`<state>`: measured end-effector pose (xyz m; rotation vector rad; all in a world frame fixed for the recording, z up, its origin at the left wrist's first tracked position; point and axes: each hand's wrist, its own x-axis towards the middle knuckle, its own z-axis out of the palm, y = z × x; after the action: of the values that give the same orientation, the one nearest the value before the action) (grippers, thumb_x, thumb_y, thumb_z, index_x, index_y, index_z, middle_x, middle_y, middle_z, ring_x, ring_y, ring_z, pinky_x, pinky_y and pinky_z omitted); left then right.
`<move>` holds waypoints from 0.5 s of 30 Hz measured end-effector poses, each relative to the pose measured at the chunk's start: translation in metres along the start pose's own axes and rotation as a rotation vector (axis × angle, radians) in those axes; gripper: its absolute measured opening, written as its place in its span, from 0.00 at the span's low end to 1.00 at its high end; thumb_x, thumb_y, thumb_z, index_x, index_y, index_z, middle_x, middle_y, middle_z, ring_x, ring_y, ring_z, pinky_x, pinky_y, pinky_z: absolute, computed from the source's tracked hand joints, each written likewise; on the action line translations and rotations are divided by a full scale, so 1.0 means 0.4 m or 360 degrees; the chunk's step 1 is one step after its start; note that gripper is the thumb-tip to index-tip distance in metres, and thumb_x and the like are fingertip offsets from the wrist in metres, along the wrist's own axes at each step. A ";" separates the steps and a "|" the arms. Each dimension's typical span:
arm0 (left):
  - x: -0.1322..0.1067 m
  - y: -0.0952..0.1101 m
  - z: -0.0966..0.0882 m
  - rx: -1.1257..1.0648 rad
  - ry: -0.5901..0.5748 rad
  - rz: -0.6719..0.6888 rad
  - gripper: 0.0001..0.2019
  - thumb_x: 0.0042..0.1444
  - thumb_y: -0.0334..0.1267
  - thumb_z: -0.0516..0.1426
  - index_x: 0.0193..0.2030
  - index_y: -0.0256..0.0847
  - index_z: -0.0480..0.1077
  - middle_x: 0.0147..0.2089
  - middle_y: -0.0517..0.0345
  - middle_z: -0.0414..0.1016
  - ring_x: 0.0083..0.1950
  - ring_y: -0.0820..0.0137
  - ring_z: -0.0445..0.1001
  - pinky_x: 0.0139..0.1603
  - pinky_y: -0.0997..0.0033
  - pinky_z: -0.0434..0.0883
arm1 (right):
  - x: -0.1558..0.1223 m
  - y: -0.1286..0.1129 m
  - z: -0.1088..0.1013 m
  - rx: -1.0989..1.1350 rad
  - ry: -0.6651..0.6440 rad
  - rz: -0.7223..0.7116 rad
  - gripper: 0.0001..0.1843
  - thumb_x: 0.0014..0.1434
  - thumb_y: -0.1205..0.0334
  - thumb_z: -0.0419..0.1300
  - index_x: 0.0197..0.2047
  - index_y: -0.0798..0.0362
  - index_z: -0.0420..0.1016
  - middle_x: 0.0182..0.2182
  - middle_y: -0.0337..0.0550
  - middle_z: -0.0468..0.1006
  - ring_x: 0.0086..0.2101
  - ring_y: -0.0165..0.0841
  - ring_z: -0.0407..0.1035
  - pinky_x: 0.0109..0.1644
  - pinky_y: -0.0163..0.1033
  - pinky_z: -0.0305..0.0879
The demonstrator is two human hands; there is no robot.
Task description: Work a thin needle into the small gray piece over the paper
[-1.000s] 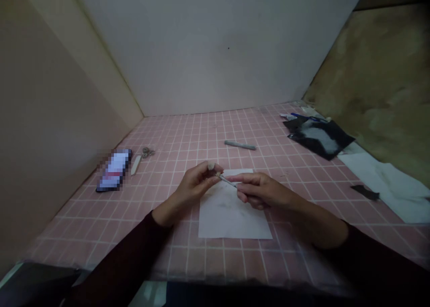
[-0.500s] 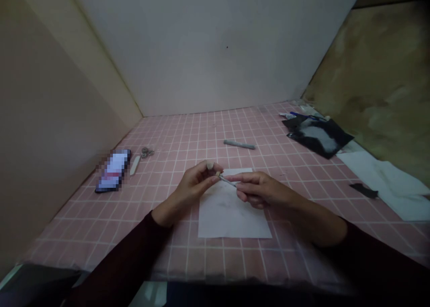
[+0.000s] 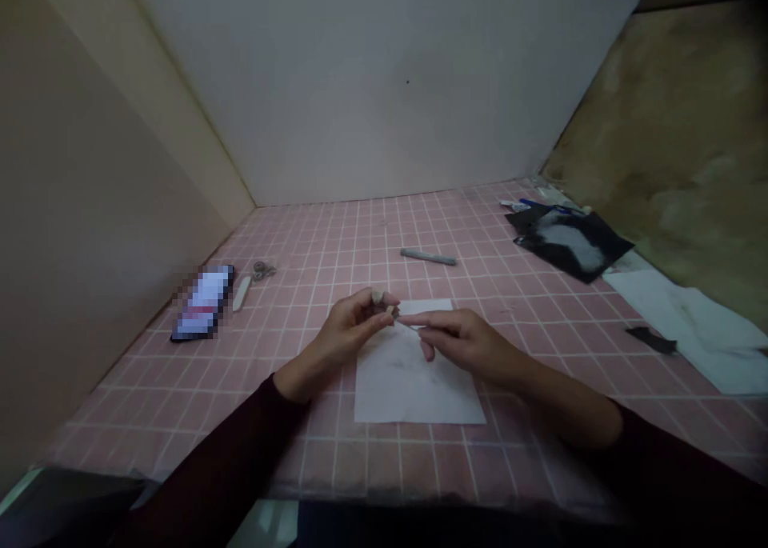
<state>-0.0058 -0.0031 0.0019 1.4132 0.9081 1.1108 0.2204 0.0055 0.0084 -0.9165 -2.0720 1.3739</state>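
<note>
Both my hands meet over a white sheet of paper on the pink tiled tabletop. My right hand is closed round a thin grey stick-like tool that points left. My left hand pinches at the tip of that tool with thumb and fingers curled; whatever small thing sits at the tip is too small to make out. Dark sleeves cover both forearms.
A phone lies at the left with a small white stick and a metal ring piece beside it. A grey pen-like bar lies behind the paper. Black packaging, white sheets and a dark scrap sit at the right.
My right hand has moved slightly left and turned, so less of the tool shows. My left hand stays pinched at its tip.
</note>
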 end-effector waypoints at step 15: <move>0.007 -0.013 -0.006 -0.0087 0.0023 -0.0101 0.12 0.57 0.40 0.64 0.44 0.36 0.74 0.36 0.56 0.75 0.36 0.74 0.72 0.39 0.73 0.70 | -0.009 0.004 0.017 -0.0471 0.0228 -0.0218 0.25 0.63 0.68 0.50 0.59 0.50 0.76 0.30 0.44 0.74 0.30 0.31 0.66 0.38 0.38 0.63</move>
<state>-0.0070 0.0007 -0.0028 1.3243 0.9204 1.0916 0.2183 -0.0007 0.0042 -0.9398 -2.2163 0.9203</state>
